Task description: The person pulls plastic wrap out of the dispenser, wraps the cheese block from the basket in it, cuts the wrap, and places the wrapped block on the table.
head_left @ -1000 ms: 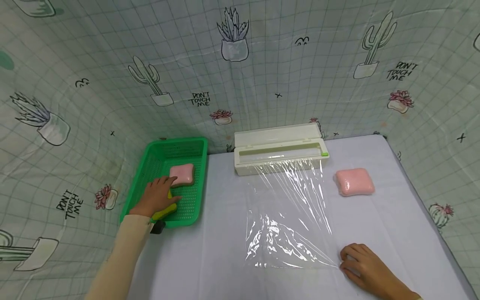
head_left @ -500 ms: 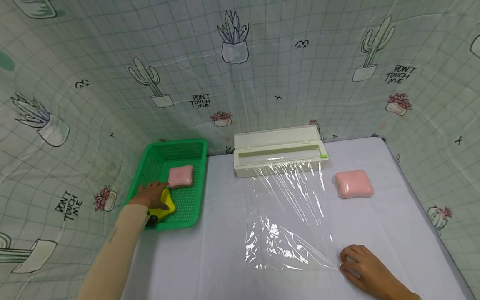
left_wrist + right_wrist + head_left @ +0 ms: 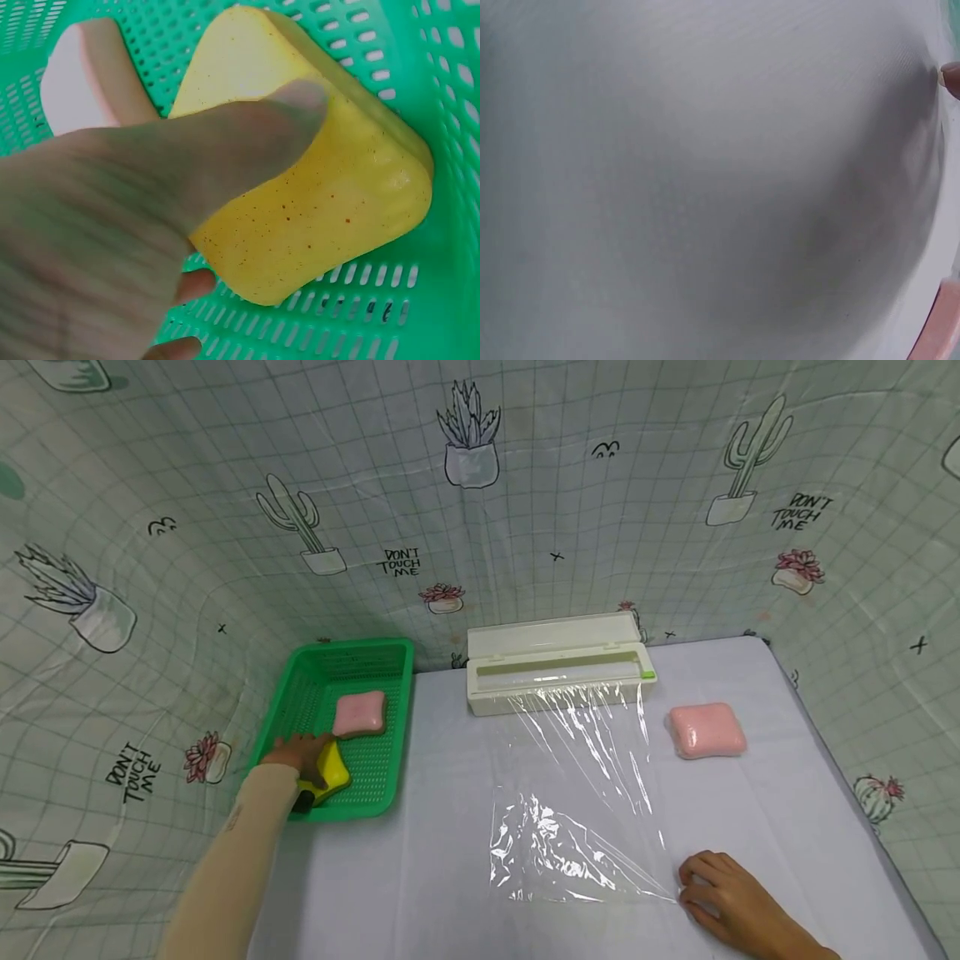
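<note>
In the green basket, my left hand grips a yellow soap bar. The left wrist view shows the thumb lying across the bar's top face, with other fingertips at its near side. Beyond it in the basket lies a pink soap bar. My right hand pinches the near right corner of a sheet of cling film spread over the table. That film runs out of a white dispenser box whose lid stands raised. Only a fingertip of this hand shows in the right wrist view.
Right of the film, a second pink soap bar with a glossy surface lies on the white tablecloth. A patterned curtain closes in the back and both sides. A dark device sits at the left wrist.
My left hand has shifted left and turned on the yellow soap bar, so more of the bar shows. The right hand keeps its place at the film's corner.
</note>
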A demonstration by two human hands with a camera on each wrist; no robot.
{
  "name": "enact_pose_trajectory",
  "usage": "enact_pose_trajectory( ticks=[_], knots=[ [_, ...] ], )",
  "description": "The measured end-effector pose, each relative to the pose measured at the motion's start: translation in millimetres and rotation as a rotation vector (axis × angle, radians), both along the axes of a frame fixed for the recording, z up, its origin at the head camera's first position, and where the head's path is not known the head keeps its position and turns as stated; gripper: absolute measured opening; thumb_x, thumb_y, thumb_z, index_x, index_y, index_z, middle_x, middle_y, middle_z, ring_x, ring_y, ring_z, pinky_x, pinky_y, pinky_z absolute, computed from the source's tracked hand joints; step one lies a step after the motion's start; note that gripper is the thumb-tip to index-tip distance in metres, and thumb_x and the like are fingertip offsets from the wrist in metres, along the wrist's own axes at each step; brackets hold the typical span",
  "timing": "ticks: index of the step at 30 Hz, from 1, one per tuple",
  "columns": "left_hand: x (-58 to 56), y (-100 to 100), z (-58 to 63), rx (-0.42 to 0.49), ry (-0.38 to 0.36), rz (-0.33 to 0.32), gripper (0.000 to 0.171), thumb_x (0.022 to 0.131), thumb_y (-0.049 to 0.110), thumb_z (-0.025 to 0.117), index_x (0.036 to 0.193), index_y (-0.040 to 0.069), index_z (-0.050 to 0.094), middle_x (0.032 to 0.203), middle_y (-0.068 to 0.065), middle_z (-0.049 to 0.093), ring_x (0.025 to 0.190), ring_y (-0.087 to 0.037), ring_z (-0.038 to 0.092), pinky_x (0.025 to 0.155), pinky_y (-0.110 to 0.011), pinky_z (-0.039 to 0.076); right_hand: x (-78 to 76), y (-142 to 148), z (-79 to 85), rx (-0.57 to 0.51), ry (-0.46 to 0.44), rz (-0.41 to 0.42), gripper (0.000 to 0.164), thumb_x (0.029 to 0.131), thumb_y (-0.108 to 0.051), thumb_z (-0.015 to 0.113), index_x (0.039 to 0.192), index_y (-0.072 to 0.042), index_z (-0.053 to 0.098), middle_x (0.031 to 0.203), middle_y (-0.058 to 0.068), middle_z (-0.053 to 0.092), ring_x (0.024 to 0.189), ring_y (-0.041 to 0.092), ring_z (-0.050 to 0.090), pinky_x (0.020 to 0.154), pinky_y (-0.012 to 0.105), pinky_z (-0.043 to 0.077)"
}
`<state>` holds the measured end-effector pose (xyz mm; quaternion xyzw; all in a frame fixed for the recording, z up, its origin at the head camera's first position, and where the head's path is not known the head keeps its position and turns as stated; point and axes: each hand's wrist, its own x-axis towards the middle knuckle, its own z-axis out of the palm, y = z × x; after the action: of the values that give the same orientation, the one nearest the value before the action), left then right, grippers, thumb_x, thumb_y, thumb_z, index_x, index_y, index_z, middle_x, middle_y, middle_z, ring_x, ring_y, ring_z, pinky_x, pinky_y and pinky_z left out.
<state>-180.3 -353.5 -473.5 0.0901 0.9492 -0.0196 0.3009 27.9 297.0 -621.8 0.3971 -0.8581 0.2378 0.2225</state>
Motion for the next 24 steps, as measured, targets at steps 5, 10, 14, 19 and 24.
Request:
enact_pose_trajectory(
  ticks=[5,10,14,19,24],
  knots=[
    [3.1,7.0,1.8,-0.053,0.008,0.012,0.095,0.077,0.019,0.095,0.150,-0.010,0.039,0.138,-0.041,0.055,0.130,-0.059,0.048,0.111,-0.070,0.035,-0.5,-0.4,-1.5,-0.014,0.012,0.022,0.053,0.114,-0.043,0.041,0.073,-0.025,0.070,0.096,-0.008,0.062,0.090,0.014,0.057,0.088,0.028,0.041],
    [3.4,12.6,0.7,-0.077,0.049,-0.024,0.094,0.075,0.017,0.096,0.147,-0.010,0.043,0.128,-0.037,0.062,0.121,-0.055,0.056,0.107,-0.064,0.039,-0.7,-0.2,-1.6,-0.011,0.005,0.016,0.053,0.114,-0.043,0.041,0.074,-0.025,0.070,0.097,-0.009,0.062,0.091,0.014,0.057,0.088,0.027,0.041],
    [0.1,12.2,-1.8,-0.104,0.064,-0.051,0.093,0.075,0.019,0.095,0.148,-0.009,0.043,0.122,-0.034,0.066,0.114,-0.052,0.059,0.103,-0.061,0.041,-0.6,0.0,-1.4,-0.003,0.003,0.011,0.053,0.114,-0.043,0.041,0.074,-0.025,0.070,0.097,-0.009,0.063,0.091,0.014,0.057,0.088,0.027,0.042],
    [-4.4,5.3,-5.4,-0.116,0.091,-0.075,0.090,0.079,0.026,0.092,0.148,-0.008,0.045,0.114,-0.033,0.068,0.111,-0.053,0.061,0.102,-0.065,0.041,-0.4,0.1,-0.8,0.003,-0.003,0.003,0.053,0.114,-0.043,0.040,0.074,-0.026,0.070,0.098,-0.009,0.063,0.091,0.015,0.057,0.090,0.027,0.041],
    [-4.5,-0.5,-3.3,-0.095,0.190,-0.098,0.083,0.082,0.033,0.090,0.143,-0.005,0.047,0.110,-0.033,0.067,0.107,-0.052,0.062,0.097,-0.067,0.044,-0.9,0.2,0.2,0.004,-0.012,0.001,0.054,0.114,-0.044,0.040,0.074,-0.025,0.070,0.098,-0.009,0.063,0.091,0.014,0.057,0.089,0.027,0.041]
  ],
)
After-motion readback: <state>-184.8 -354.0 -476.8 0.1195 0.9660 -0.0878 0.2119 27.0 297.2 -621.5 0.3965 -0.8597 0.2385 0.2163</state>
